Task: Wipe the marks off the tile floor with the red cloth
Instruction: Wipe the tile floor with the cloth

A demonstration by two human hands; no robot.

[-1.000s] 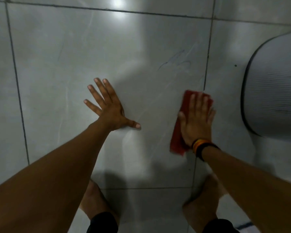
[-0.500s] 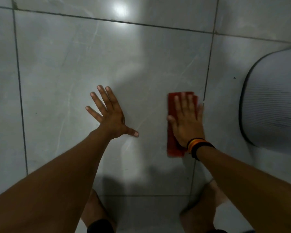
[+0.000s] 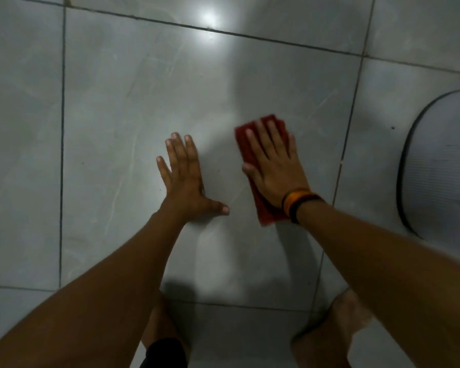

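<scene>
The folded red cloth lies flat on the grey tile floor right of centre. My right hand presses flat on top of it, fingers spread and pointing away from me, covering most of it; the wrist wears orange and black bands. My left hand rests palm-down on the bare tile just left of the cloth, fingers apart, holding nothing. No pen marks show on the tile around the cloth.
A grey ribbed mat with a dark rounded edge lies at the right. Dark grout lines run beside the cloth. My bare knees and feet are at the bottom. A lamp glare shines on the far tile.
My right hand has slid the cloth leftward, away from the grout line and toward my left hand. The faint scribble seen above the cloth one second ago is no longer visible.
</scene>
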